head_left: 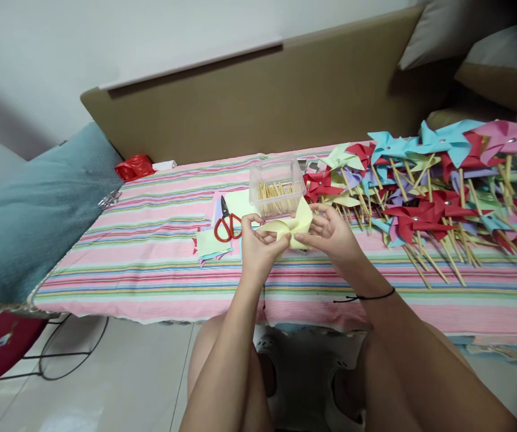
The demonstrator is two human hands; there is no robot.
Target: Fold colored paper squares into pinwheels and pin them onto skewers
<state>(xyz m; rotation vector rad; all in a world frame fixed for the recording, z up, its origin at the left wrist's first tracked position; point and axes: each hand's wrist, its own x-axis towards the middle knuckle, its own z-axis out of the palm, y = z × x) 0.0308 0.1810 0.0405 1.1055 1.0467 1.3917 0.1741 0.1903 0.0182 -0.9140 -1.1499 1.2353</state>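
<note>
Between both hands is a pale yellow paper pinwheel (302,221), its blades partly folded in toward the middle. My left hand (261,246) pinches its left side, thumb near the centre. My right hand (333,234) grips the right side, with the thumb on the front and the fingers spread behind. Just beyond stands a clear plastic box (265,177) with short wooden sticks (277,191) in it. Left of the hands lie scissors with red handles (224,231), partly on paper sheets. A small stack of coloured paper squares (211,243) sits beside them.
Many finished pinwheels (420,219) on sticks are heaped at the right. A striped pink cloth (150,264) covers the surface. A red plastic bag (135,168) and a white roll (164,165) lie at the far left, near a blue cushion (38,210). A red stool (6,348) stands lower left.
</note>
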